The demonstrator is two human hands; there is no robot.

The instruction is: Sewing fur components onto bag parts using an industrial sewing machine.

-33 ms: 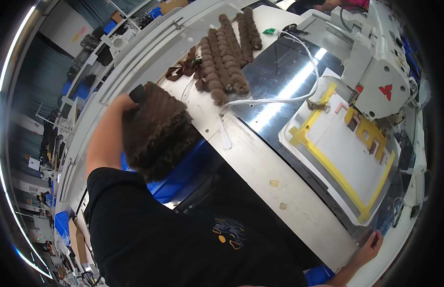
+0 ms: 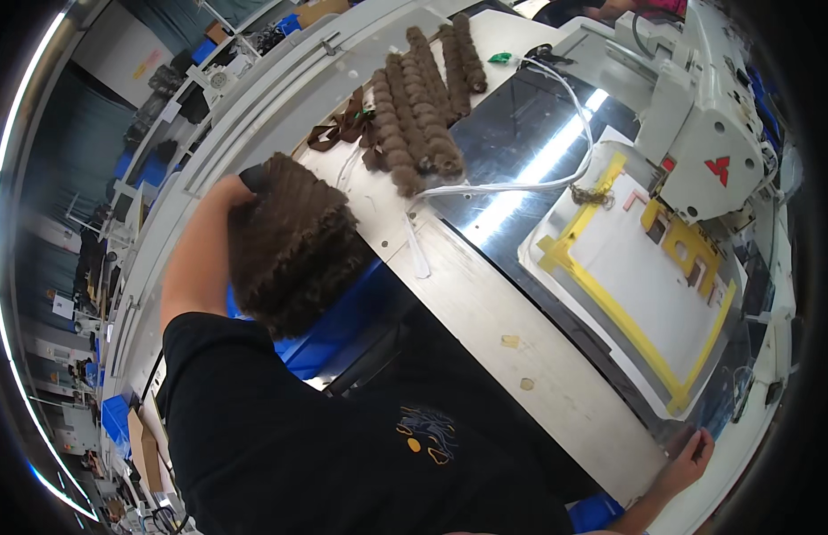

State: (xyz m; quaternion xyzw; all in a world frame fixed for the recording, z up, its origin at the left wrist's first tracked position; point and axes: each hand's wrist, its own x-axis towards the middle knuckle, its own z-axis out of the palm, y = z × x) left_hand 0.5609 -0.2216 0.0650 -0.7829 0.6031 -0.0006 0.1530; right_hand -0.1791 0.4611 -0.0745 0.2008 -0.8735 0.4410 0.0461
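At left, my left hand is at the upper corner of a thick, dark-brown furry piece, gripping it there. A small black patch and the fur hide most of its fingers. The furry piece is tilted over blue plastic beside the table edge. My right hand is at the lower right, by the table's near end, with its fingers curled together. What they hold, if anything, is too small to make out. Close above it lies a white sheet in a yellow-taped frame.
Several brown fur strips and dark ribbons lie on the white table. A white cable loops over the shiny dark plate. The machine head overhangs the right side. A bundle of brown threads rests on the frame.
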